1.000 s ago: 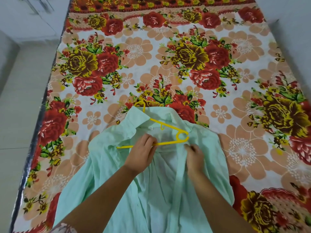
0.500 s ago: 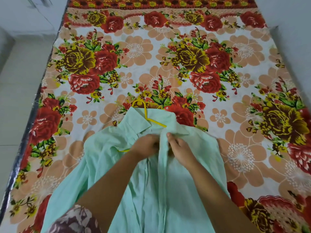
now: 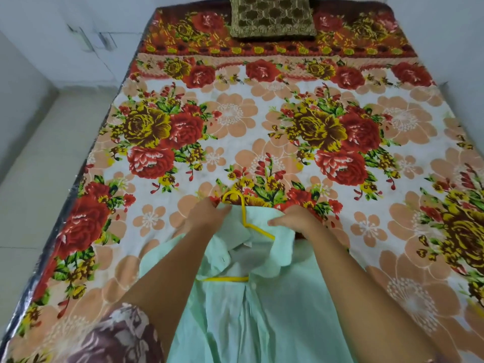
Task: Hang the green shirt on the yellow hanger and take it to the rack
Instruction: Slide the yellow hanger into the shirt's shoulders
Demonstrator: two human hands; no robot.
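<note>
A pale green shirt (image 3: 262, 310) lies flat on the bed, collar away from me. The yellow hanger (image 3: 245, 218) sits inside it; its hook pokes out past the collar and part of its bottom bar shows at the open neck. My left hand (image 3: 207, 214) grips the left side of the collar beside the hook. My right hand (image 3: 296, 221) holds the right side of the collar, fingers curled over the fabric edge. Most of the hanger is hidden under the cloth.
The bed carries a floral sheet (image 3: 235, 121) in red, yellow and peach. A brown patterned cushion (image 3: 272, 17) lies at the head. White tiled floor (image 3: 34, 179) runs along the bed's left edge, and a white wall is at the right.
Both hands moved from the shirt's front placket up to the collar, one on each side of the hook. The camera tilted up, bringing the cushion into view.
</note>
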